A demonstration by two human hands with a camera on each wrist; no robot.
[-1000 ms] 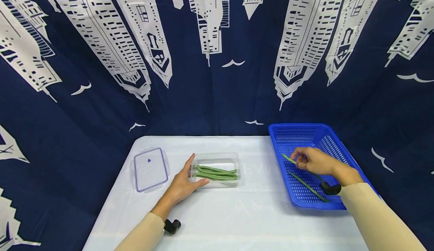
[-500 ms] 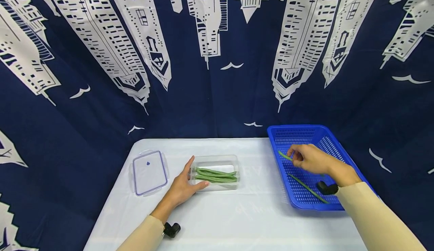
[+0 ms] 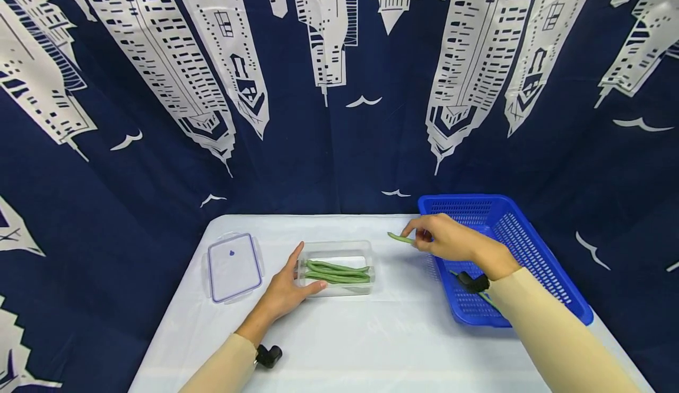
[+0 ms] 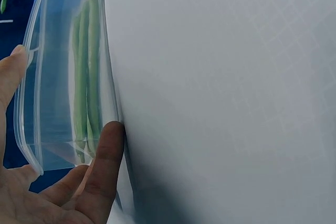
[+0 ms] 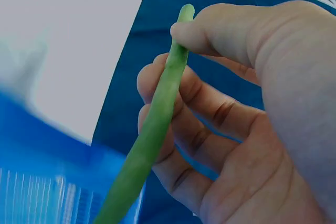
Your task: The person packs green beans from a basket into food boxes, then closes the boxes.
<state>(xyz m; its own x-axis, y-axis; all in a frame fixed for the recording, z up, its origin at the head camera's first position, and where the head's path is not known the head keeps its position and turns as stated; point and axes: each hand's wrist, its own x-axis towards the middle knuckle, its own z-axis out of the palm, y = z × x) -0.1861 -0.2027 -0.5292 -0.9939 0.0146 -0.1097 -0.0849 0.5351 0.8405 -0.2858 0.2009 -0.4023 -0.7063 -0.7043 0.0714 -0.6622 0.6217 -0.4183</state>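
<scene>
A clear plastic food container stands on the table with several green beans lying along its bottom. My left hand grips its left end, thumb at the near side and fingers round the far corner. The left wrist view shows the fingers against the container's end wall. Between thumb and fingertips, my right hand pinches a single green bean over the left rim of the blue basket. The bean's tip points left, toward the container. Another green bean lies in the basket, partly covered by the right wrist.
A clear lid with a purple-blue seal lies flat on the white table, left of the container. Behind the table hangs a dark blue cloth with white buildings printed on it.
My right hand has lifted the green bean out of the basket's middle and moved left with it to the rim. The left hand and container have stayed in place.
</scene>
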